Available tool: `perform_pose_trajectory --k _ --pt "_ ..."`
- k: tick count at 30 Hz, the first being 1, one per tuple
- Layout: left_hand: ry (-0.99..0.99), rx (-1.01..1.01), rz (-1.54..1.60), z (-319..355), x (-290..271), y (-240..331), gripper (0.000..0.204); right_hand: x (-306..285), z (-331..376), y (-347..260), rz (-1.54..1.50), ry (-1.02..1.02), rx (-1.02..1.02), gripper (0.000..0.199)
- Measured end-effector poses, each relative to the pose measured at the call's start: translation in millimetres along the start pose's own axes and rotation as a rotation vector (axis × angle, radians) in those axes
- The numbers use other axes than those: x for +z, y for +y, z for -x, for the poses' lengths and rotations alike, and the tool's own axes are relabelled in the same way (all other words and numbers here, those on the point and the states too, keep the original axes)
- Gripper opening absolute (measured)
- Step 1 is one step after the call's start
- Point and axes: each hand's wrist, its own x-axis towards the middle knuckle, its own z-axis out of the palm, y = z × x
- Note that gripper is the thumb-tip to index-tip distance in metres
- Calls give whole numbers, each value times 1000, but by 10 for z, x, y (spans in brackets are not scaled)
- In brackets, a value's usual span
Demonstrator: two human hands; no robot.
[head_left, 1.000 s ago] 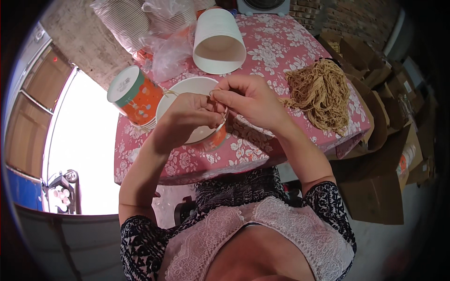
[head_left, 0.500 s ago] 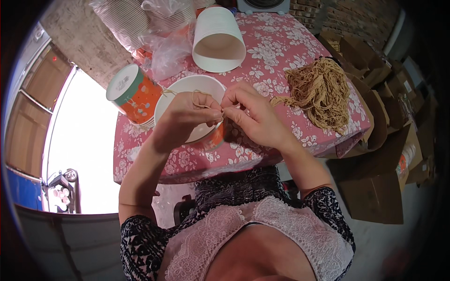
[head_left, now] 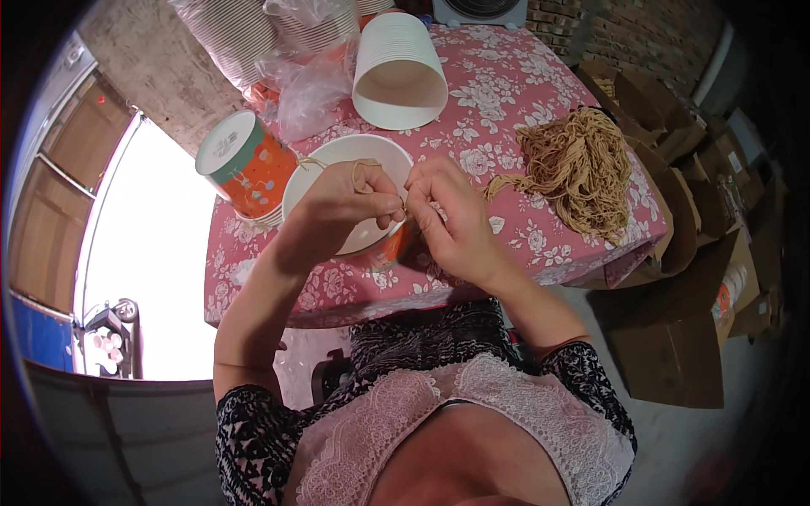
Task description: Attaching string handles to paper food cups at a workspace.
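farthest to the left of your left hand, an upturned tub (head_left: 257,181) with orange sides and a green band rests on the table (head_left: 498,126); it looks light and thin-walled, so a broad hold around the side should suit it better than squeezing the edge.

just left of your left hand, a strand of tan cord (head_left: 313,160) shows at the rim of the open tub (head_left: 348,152). that tub stands under and behind the hand, white inside, with orange on its outer wall. it probably weighs little and may shift or flex if the cord is tugged, so brace it by the rim.

your left hand (head_left: 350,198) is narrowed to a pinch at the tub's right rim, holding cord, with a loop of it over the fingers. the cord looks soft, limp and likely not slippery; a grip between thumb and forefinger close to its end should control it best.

your right hand (head_left: 451,215) meets it there, fingers curled in to the thumb, apparently on the same cord, though the fingertips hide the strand.

to the right of your right hand, well apart, lies a loose cord bundle (head_left: 578,169); it looks floppy and prone to tangling, so single strands are best drawn from the end nearest that hand.
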Motion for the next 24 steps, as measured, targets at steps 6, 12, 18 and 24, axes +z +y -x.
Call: perform_pose_trajectory --k 6,12,18,24 --pt "4 1 -24 14 -27 2 11 6 39 -24 190 42 -240 11" --pt "78 -17 -78 69 69 18 8 -67 -29 144 319 4 -159 14" --pt "313 472 -935 110 290 -98 2 -49 -16 116 329 -44 -109 17" --pt "371 522 -1092 153 321 -151 6 -56 -42 20 299 -128 -15 15"
